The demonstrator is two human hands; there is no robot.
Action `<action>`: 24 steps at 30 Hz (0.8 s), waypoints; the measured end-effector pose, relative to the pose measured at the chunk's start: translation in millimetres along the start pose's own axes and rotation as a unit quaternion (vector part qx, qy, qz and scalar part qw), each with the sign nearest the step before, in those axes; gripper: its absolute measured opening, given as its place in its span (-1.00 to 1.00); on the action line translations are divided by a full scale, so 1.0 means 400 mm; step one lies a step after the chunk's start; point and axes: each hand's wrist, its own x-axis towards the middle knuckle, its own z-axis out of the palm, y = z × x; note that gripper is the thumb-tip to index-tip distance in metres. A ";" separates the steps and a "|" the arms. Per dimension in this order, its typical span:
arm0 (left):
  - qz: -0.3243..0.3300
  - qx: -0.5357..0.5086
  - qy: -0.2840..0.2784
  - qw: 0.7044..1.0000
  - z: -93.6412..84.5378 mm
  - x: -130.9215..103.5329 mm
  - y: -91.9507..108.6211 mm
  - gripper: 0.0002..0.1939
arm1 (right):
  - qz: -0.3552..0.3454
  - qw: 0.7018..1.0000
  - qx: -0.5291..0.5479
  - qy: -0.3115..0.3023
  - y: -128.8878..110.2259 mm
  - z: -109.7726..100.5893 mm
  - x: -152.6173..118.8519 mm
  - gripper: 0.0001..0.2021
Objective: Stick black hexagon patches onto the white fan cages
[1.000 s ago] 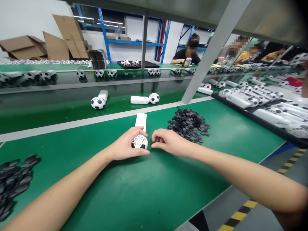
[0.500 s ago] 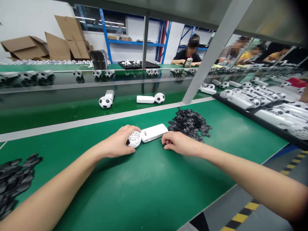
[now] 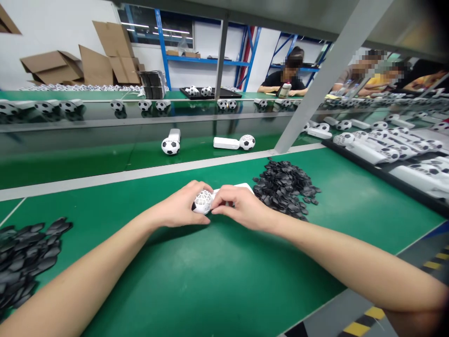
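A: Where's everything on the bench?

B: From my view, the fan lies at centre on the bench, left hand on its head end, right hand touching it from the right side. Chip pile sits just right of the fan; 2nd pile far left.

A: And behind?

B: Conveyor runs behind the bench w/ two fans on it. Tray of fans at right.
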 end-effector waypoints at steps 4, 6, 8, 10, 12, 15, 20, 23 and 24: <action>-0.017 -0.008 0.038 0.999 0.013 0.003 0.009 -0.52 | 0.015 0.999 0.047 0.004 0.019 0.016 0.030 -0.91; -0.025 -0.012 0.054 0.998 0.018 0.004 0.013 -0.56 | 0.019 0.998 0.056 -0.005 0.023 0.015 0.035 -0.89; -0.031 -0.016 0.058 0.998 0.021 0.004 0.015 -0.56 | 0.028 0.998 0.060 -0.014 0.024 0.013 0.035 -0.89; -0.037 -0.018 0.059 0.997 0.022 0.004 0.016 -0.54 | 0.041 0.997 0.064 -0.018 0.023 0.009 0.034 -0.89; -0.042 -0.024 0.060 0.997 0.024 0.004 0.015 -0.52 | 0.052 0.996 0.071 -0.021 0.024 0.006 0.035 -0.89; -0.047 -0.036 0.072 0.996 0.030 0.006 0.013 -0.51 | 0.062 0.994 0.091 -0.024 0.027 0.002 0.040 -0.90; -0.058 -0.043 0.091 0.993 0.036 0.008 0.013 -0.53 | 0.054 0.993 0.097 -0.035 0.036 -0.001 0.043 -0.90; -0.058 -0.044 0.079 0.994 0.031 0.008 0.015 -0.56 | 0.052 0.994 0.083 -0.041 0.036 -0.003 0.039 -0.91; -0.058 -0.044 0.075 0.995 0.029 0.008 0.016 -0.57 | 0.053 0.994 0.079 -0.043 0.034 -0.004 0.038 -0.91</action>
